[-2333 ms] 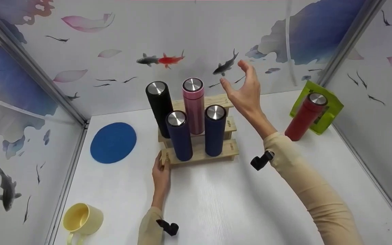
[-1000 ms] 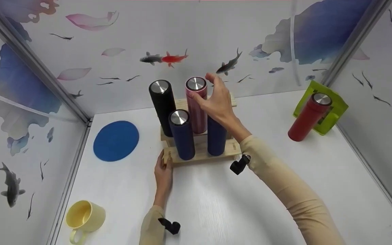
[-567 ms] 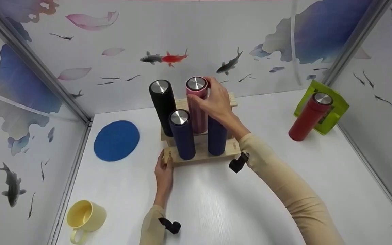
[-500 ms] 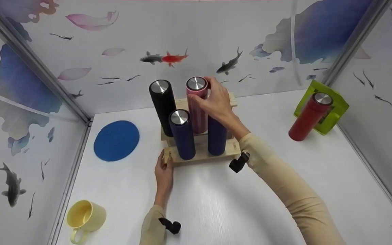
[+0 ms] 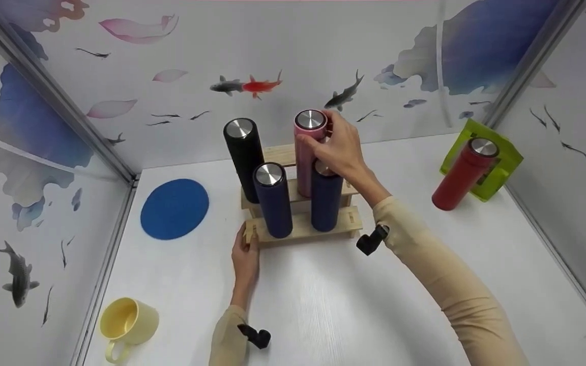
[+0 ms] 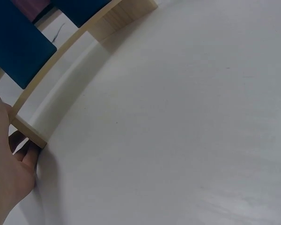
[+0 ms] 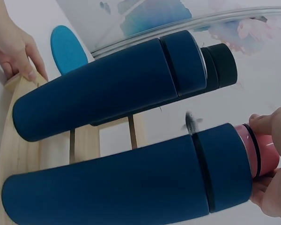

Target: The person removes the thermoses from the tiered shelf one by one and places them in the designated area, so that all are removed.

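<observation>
Pink is the bottle (image 5: 307, 147) my right hand (image 5: 341, 150) holds, fingers curled round it just under its shiny metal lid. It leans a little and its bottom looks just off the upper step of the wooden rack (image 5: 346, 223), though a dark blue bottle (image 5: 325, 195) right in front of my hand hides that part, so I cannot be sure. I think I am at the lifting-out step.

My left hand (image 5: 244, 259) rests on the white worktop (image 5: 323, 305) with its fingers lying against the near left corner of the rack; in the left wrist view the fingertips (image 6: 25, 152) sit at that corner and do not curl round it.

Next, I think the pink bottle must go straight up, so it does not knock the blue one below my hand or the black bottle (image 5: 244, 155) to the left of it. Another dark blue bottle (image 5: 272, 201) stands further left and lower.

All the bottles are tall, round tubes with a soft, dull coat and flat silver tops. The rack is pale, smooth wood, made like small stairs.
</observation>
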Tool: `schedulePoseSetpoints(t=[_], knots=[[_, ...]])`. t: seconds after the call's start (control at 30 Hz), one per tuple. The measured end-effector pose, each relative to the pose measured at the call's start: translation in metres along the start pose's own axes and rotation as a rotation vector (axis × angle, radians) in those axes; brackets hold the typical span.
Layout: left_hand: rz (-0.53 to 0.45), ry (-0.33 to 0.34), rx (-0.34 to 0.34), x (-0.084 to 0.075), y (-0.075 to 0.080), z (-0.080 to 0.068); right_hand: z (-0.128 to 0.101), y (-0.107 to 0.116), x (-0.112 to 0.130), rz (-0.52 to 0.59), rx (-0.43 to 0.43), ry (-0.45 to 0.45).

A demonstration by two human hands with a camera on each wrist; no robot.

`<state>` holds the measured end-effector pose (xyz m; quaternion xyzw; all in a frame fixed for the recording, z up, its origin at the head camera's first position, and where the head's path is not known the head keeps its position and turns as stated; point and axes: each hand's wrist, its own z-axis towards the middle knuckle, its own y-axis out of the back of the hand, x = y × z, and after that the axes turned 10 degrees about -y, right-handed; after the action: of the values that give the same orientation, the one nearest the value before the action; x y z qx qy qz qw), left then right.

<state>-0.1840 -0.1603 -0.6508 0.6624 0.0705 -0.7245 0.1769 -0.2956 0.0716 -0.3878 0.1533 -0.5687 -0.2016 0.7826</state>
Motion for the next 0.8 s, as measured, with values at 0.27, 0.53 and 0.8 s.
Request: schedulePoseSetpoints(t=[0.27,0.53,0.8], knots=[[0.014,-0.003,-0.009,0.000,-0.001,0.000,0.002,0.020,-0.007,0.012,-0.030,-0.011],[0.021,-0.007,-0.023,-0.001,-0.001,0.000,0.002,0.039,-0.017,0.017,-0.049,-0.019],[0.056,-0.003,-0.010,0.000,0.000,0.001,0.003,0.063,-0.022,0.006,-0.081,-0.035]])
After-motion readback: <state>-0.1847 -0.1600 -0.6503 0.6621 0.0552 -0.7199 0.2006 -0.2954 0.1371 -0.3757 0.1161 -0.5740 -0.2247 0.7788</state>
